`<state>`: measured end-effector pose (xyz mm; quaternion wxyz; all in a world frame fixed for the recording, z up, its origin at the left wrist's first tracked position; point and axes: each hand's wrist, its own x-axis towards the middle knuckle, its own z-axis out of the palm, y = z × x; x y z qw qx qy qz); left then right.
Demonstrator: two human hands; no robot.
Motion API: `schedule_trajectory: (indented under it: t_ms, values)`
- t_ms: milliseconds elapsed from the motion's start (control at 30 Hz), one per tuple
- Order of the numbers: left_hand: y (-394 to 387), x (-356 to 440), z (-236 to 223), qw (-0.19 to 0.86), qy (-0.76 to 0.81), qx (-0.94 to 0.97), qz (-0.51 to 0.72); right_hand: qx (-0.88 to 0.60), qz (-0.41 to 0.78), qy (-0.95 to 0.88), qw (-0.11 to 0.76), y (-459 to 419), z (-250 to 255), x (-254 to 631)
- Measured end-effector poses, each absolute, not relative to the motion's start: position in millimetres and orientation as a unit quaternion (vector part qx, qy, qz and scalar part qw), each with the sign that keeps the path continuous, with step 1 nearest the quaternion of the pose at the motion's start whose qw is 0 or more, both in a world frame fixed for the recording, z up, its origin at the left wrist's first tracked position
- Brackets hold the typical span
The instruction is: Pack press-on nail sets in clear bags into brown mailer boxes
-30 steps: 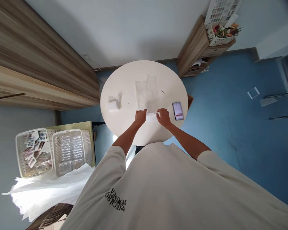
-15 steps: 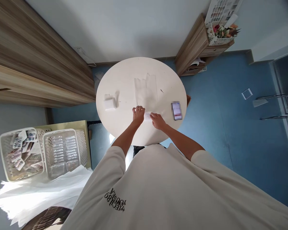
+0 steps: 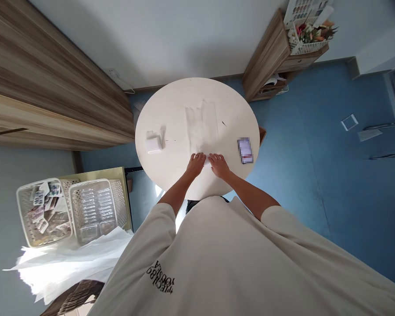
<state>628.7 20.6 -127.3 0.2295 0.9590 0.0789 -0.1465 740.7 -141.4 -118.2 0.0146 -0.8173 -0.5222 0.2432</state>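
Observation:
A clear plastic bag lies flat on the round white table, reaching away from me. Its near end is folded into a small white wad between my hands. My left hand and my right hand sit side by side on that wad, fingers curled and pressed on it, almost touching each other.
A phone lies on the table to the right of my hands. A small folded white packet rests at the table's left. Two baskets and a stack of plastic sheets stand at lower left. A wooden cabinet is at back right.
My hands have come closer together along the bag's near edge, and the folded part between them has become narrower.

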Motion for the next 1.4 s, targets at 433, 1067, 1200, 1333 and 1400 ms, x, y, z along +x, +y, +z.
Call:
schedule_trajectory:
  t_ms: [433, 1067, 1200, 1333, 1400]
  values:
    - [17, 633, -128, 0.24, 0.137, 0.947, -0.161, -0.804, 0.232, -0.547, -0.001, -114, -110, 755]
    - [43, 613, -109, 0.289, 0.242, 0.89, -0.257, -0.834, 0.365, -0.414, 0.018, -103, -105, 751]
    - [45, 618, -109, 0.27, 0.279, 0.887, -0.252, -0.864, 0.365, -0.344, 0.044, -98, -108, 753]
    - [46, 621, -110, 0.254, 0.306, 0.883, -0.249, -0.884, 0.357, -0.296, 0.065, -99, -107, 754]
    - [46, 622, -110, 0.244, 0.313, 0.883, -0.251, -0.891, 0.353, -0.277, 0.072, -101, -107, 756]
